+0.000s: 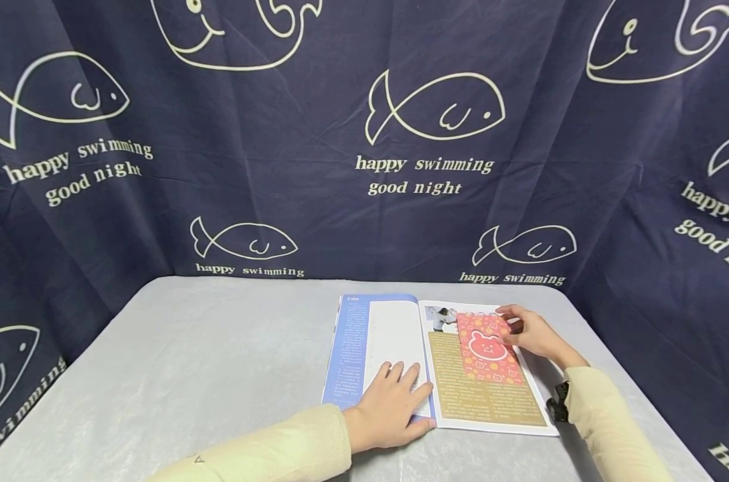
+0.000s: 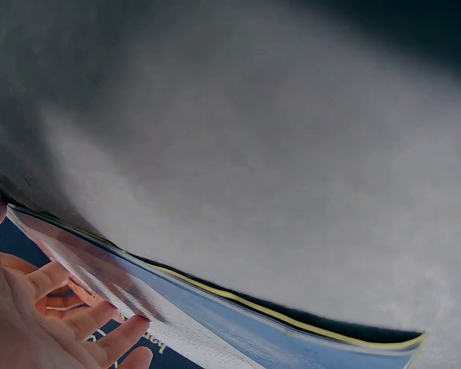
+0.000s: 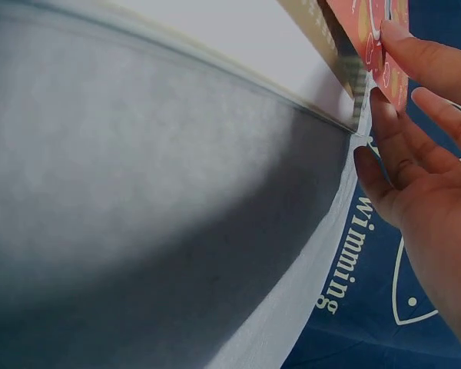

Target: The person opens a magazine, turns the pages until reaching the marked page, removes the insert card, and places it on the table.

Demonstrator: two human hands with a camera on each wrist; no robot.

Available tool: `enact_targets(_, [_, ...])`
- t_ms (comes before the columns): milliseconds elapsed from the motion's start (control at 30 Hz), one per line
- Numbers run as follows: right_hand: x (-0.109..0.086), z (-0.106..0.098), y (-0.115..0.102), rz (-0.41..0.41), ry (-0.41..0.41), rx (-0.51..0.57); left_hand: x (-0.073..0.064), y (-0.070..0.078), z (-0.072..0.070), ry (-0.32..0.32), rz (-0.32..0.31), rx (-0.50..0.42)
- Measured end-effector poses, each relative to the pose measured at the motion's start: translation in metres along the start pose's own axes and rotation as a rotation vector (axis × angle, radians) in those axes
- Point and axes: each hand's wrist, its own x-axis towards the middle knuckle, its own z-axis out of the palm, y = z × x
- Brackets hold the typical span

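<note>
Just a red bear-printed card [image 1: 488, 348]

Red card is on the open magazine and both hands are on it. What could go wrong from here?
1. The right hand pinches only the top corner of the red card, so the card may pivot or lie crooked on the page.
2. The left hand presses flat near the spine of the magazine; if it lifts, the pages may spring up and shift the card.

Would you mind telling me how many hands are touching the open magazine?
2: the left hand presses flat on the magazine's left page; the right hand holds the red card on the right page.
</note>
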Motion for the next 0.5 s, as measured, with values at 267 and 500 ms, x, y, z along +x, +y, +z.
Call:
enact_targets(267, [-0.0018,-0.0016,-0.0013,-0.003,0.021,0.053,0.0,-0.0004,0.0003,0.001,0.0,-0.003])
enact_targets(500, [-0.004,-0.0019,-0.0022,0.013,0.049,0.12,0.0,-0.0001,-0.001,-0.009,-0.008,0.003])
